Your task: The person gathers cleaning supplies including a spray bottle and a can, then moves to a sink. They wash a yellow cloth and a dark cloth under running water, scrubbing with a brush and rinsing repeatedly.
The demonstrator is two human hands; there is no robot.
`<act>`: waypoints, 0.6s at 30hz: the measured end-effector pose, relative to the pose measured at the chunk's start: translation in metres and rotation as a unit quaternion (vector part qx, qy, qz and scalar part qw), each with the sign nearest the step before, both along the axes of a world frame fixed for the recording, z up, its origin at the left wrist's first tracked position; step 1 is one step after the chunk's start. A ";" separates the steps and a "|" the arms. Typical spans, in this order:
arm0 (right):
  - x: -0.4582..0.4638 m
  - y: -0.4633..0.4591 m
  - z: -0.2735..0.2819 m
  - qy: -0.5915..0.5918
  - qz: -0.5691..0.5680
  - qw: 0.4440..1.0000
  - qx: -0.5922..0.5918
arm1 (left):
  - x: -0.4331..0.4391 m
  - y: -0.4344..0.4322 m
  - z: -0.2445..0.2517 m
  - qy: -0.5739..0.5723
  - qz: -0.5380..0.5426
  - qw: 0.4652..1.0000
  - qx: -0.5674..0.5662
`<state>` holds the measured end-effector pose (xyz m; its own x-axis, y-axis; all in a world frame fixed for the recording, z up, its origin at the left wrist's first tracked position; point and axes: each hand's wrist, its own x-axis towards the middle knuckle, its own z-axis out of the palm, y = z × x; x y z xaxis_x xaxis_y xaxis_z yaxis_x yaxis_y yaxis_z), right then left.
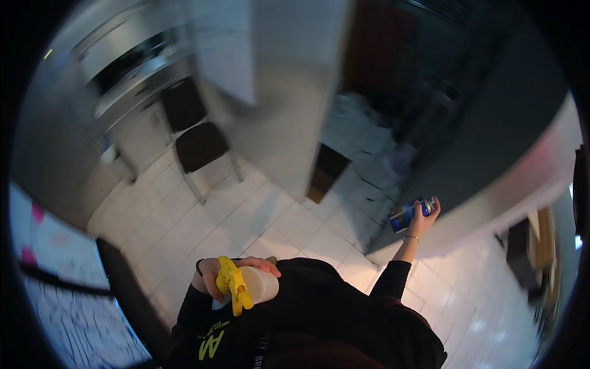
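Note:
My left hand (209,276) is wrapped around a white spray bottle (260,284), held close against my black top. The yellow trigger sprayer head (235,286) of the bottle points toward the lower part of the view. Out to the right, my arm is stretched away from my body, and my right hand (423,221) grips a blue aerosol can (402,216). That can lies tilted in the hand, its silver top end near my fingers. Pale floor tiles and a wall edge are behind it.
A chair with a dark seat (202,146) stands ahead on the left, by a counter (138,83). A wall end (286,138) juts out beside a doorway with a dark brown mat (327,173). Dark-framed panels (83,318) are at lower left; a dark box-like object (521,253) is far right.

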<state>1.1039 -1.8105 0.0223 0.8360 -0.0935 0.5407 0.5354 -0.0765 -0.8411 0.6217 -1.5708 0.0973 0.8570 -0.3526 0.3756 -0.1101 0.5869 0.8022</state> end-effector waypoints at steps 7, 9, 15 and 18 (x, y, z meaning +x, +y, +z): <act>-0.079 0.173 -0.002 0.033 -0.029 0.998 0.051 | -0.176 0.006 0.006 -0.133 0.329 0.935 0.023; -0.064 0.229 -0.011 0.047 -0.056 0.996 0.049 | -0.211 0.006 -0.003 -0.113 0.377 0.919 -0.005; -0.071 0.325 -0.075 0.140 -0.128 0.981 0.040 | -0.250 0.090 -0.008 -0.128 0.485 0.865 0.018; -0.117 0.425 -0.097 0.240 -0.104 0.964 0.053 | -0.282 0.143 -0.018 -0.107 0.489 0.865 0.030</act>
<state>0.9867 -1.3855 -0.0744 0.9444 -0.3201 0.0747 0.0651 -0.0407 -0.9970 0.3399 -1.4282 0.0797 0.6705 0.4765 0.5687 -0.6797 0.0874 0.7282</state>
